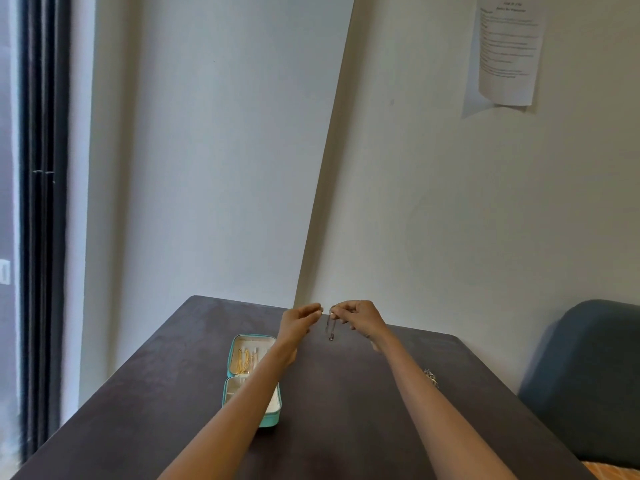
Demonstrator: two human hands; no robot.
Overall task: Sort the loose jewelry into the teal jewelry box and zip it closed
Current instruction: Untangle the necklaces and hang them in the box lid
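Both hands, left (300,318) and right (358,315), pinched a thin necklace (330,328) above the bench (346,393), grips clamped; the teal jewelry box (252,379) lay open.

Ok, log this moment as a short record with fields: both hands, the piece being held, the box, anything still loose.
left hand: left hand raised over the dark table, fingertips pinching one end of the chain
right hand: right hand pinching the other end
held item: thin dark chain necklace, hanging in a loop between the hands
box: teal zip-around jewelry box lying open, gold chains in its far half
still loose: small tangle of jewelry beside the right forearm
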